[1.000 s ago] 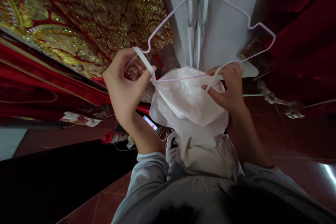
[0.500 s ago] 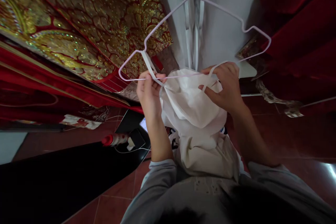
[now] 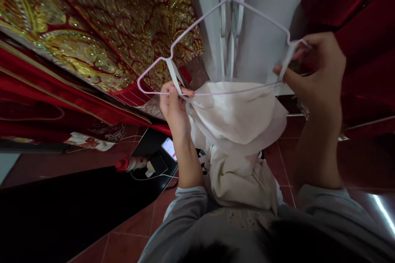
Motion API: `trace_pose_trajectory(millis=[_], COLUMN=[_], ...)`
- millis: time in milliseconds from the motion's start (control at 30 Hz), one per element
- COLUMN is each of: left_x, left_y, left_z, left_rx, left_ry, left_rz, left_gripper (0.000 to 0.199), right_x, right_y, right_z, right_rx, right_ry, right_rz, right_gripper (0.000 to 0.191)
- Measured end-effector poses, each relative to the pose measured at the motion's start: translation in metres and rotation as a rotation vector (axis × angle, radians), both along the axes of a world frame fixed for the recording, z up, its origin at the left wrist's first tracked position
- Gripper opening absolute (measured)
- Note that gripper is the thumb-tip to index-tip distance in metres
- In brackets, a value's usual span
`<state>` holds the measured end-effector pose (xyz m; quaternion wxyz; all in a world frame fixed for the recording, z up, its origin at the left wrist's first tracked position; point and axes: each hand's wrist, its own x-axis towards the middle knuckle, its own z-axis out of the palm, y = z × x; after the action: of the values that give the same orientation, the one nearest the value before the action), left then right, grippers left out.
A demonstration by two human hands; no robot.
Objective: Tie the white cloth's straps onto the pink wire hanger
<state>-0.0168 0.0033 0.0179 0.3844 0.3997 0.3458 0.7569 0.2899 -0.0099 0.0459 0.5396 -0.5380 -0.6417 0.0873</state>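
Note:
A pale pink clothes hanger (image 3: pixel 202 16) is held up in front of me. From it hangs a white strapped garment (image 3: pixel 237 119), bunched and draped toward my lap. One white strap (image 3: pixel 174 74) loops over the hanger's left shoulder, in the notch. My left hand (image 3: pixel 175 102) is closed around the bottom bar at the left, right by that strap. At the hanger's right end, my right hand (image 3: pixel 321 65) pinches the other white strap (image 3: pixel 287 61), which lies over the right shoulder by its notch. The right fingers are partly blurred.
Gold-sequined red garments (image 3: pixel 138 16) hang close on the left, red cloth (image 3: pixel 364 41) on the right. A black table (image 3: pixel 77 209) at the lower left bears a lit phone (image 3: pixel 169 148), a red-capped bottle (image 3: pixel 131 163) and a charger with cable (image 3: pixel 150 168).
My right hand has moved right and up with its strap, from the bottom bar to the hanger's right shoulder. The garment's top has spread rightward. My left hand keeps its place.

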Motion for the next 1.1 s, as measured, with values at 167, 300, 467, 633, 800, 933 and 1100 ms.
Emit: trace_pose_trajectory(millis=[167,300,467,633,800,933,1100], left_x=[0.004,0.011,0.009,-0.004,-0.011,-0.027,-0.052], left_y=[-0.003,-0.008,-0.013,-0.037,-0.056,-0.048,-0.034], left_z=[-0.001,-0.003,-0.006,-0.016,0.004,0.037,0.043], left_rx=[0.000,-0.047,0.057,-0.019,-0.068,0.070,0.086], left_ry=[-0.003,0.004,0.083,0.330,0.333,-0.013,0.116], left_rz=[-0.007,-0.024,0.054,0.010,-0.040,-0.013,-0.097], left_gripper=[0.021,0.025,0.024,0.018,0.009,0.011,0.015], right_x=[-0.017,-0.050,-0.091,-0.089,-0.088,-0.092,-0.087], right_y=[-0.004,-0.021,-0.039,-0.031,-0.023,-0.024,-0.024], right_z=[0.021,-0.018,-0.066,-0.060,-0.055,-0.052,-0.046], right_rx=[0.112,0.480,0.155,0.135,0.159,0.145,0.136], right_ry=[-0.264,-0.234,-0.261,-0.178,-0.168,-0.183,-0.182], right_rz=[-0.074,-0.102,0.054,0.024,0.003,0.012,0.016], right_gripper=[0.040,0.048,0.039,0.024,0.014,0.014,0.013])
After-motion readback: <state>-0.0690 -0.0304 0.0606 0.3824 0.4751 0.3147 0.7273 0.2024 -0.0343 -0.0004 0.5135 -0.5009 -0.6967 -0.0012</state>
